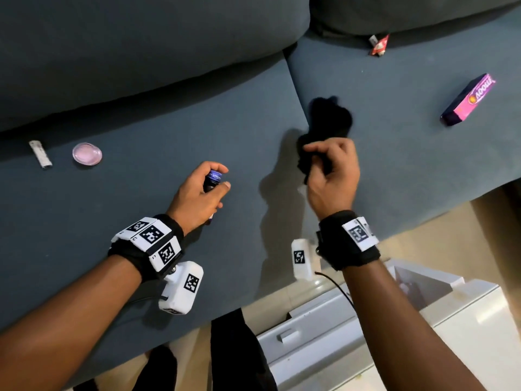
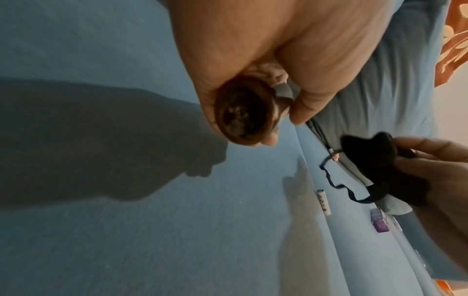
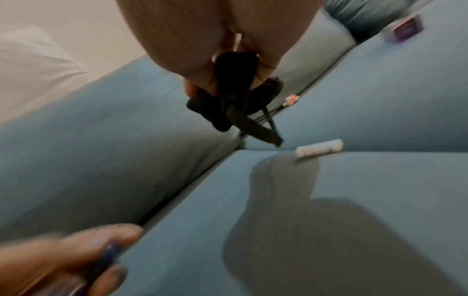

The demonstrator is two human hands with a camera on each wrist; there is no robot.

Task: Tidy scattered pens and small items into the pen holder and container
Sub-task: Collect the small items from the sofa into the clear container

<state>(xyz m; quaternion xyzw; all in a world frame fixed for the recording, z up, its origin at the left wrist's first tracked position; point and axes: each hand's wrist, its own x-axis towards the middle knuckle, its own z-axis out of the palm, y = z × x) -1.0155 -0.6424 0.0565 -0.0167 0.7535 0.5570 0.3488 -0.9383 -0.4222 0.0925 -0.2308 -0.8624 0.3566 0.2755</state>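
Note:
My left hand [image 1: 210, 187] grips a small dark brown bottle [image 1: 212, 182] with a blue ridged cap, held above the blue sofa seat; the left wrist view looks at the bottle's round base [image 2: 244, 117]. To its right, my right hand [image 1: 328, 165] pinches a bunched black cloth item [image 1: 329, 119] with thin straps [image 2: 336, 182] that dangle over the seat [image 3: 253, 128]. A pink round lid [image 1: 86, 154] and a small white tube [image 1: 41, 153] lie at the far left of the seat.
A pink and purple box [image 1: 469, 101] lies on the right cushion, and a red-white wrapper [image 1: 379, 45] sits against the backrest. A white plastic container [image 1: 352, 328] stands on the floor in front of the sofa, below my right arm.

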